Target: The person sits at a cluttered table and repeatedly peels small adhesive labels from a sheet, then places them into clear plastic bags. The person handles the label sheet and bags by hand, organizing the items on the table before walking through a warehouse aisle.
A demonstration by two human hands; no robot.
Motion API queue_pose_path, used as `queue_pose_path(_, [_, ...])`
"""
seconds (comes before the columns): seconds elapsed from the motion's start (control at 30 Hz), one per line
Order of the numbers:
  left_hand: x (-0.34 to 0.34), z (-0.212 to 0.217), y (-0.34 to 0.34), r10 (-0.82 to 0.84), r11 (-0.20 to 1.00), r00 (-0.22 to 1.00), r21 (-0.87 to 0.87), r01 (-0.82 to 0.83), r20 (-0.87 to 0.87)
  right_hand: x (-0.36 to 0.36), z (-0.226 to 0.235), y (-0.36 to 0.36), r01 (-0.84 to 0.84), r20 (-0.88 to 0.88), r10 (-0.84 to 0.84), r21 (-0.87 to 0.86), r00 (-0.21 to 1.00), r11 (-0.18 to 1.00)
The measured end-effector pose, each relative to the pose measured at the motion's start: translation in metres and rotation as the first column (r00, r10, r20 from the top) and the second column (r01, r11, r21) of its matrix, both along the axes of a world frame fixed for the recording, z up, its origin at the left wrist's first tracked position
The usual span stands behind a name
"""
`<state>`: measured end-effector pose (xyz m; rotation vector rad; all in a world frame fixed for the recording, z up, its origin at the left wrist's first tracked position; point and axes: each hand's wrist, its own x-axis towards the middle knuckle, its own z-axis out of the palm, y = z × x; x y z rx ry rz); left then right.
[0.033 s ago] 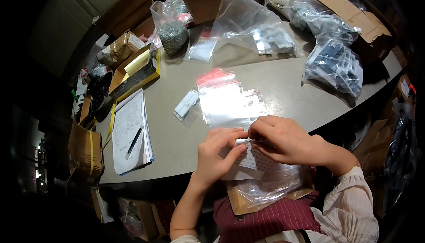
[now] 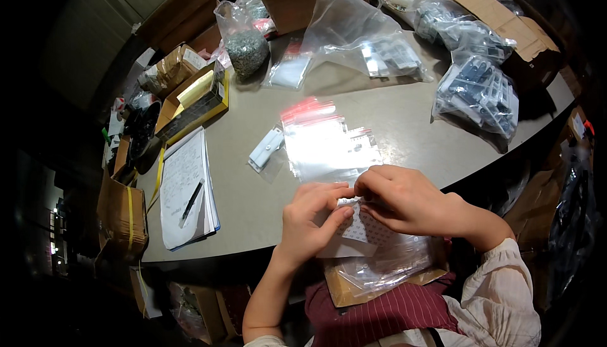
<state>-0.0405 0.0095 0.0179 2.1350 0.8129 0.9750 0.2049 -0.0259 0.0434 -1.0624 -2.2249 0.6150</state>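
Left hand (image 2: 308, 215) and right hand (image 2: 404, 203): both pinched nearly closed on white printed paper sheet (image 2: 368, 229).
Two-sided grip presumably steadies its curled edge.

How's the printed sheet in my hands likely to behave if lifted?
The sheet is probably floppy, since its top edge curls between your left hand and right hand. It looks paper-thin, so it's likely light and may crease easily.
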Motion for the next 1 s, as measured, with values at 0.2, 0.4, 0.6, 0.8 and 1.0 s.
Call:
queue_pose_path(0.2, [0.001,-0.004,-0.001,0.036,0.998,0.999,-0.051,-0.035,0.030,-0.010,-0.007,-0.009,0.068,0.075,-0.087,0.224,0.993,0.972])
queue_pose_path(0.4, [0.001,-0.006,-0.001,0.054,0.996,0.998,-0.073,-0.050,0.045,-0.025,-0.016,-0.020,0.074,0.189,-0.200,0.522,0.961,0.850])
queue_pose_path(0.6, [0.004,-0.003,-0.003,0.098,0.995,0.995,-0.026,-0.097,0.033,-0.023,-0.014,-0.020,-0.053,0.181,-0.050,0.524,0.982,0.850])
queue_pose_path(0.8, [0.007,-0.001,0.001,-0.029,0.971,0.992,0.233,0.057,-0.121,0.024,0.016,0.042,0.092,-0.108,-0.141,-0.370,0.984,0.925])
queue_pose_path(1.0, [0.005,0.005,-0.001,-0.105,0.981,0.990,0.151,0.119,-0.092,0.021,-0.004,0.069,0.094,0.226,-0.067,-0.112,0.972,0.989])
